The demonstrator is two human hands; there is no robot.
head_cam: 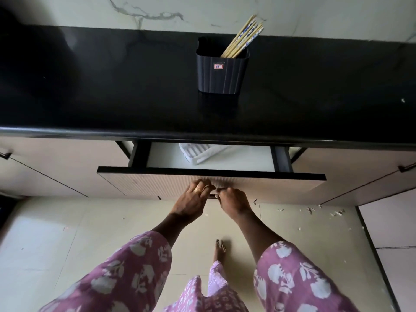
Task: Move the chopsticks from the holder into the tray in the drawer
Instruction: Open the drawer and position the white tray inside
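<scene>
Beige laminate is seen on the cabinet door (pixel 56 163) at the far left, where a dark bar pull (pixel 6 155) is fixed, under a black counter (pixel 90 97) that runs across the whole view. Below its edge the drawer (pixel 146 183) is pulled partly out, and its pale floor is exposed. The left grip (pixel 194 199), on which a ring is worn, is clamped with curled fingers on the left end of the dark drawer handle (pixel 213 195). Inside the drawer a white slatted tray (pixel 202 154) is laid askew, its far end hidden under the counter edge. Above, on the counter, a dark ribbed holder (pixel 221 73) is stood upright, marked with a small red sticker (pixel 218 66). The right grip (pixel 234 200) is clamped on the right end of the same handle, just beside the left one. The chopsticks (pixel 244 36) are kept in the holder as a bundle, leaned to the right towards the marbled wall (pixel 157 12). Further right, white scraps (pixel 335 213) are scattered on the cream floor (pixel 315 233).
</scene>
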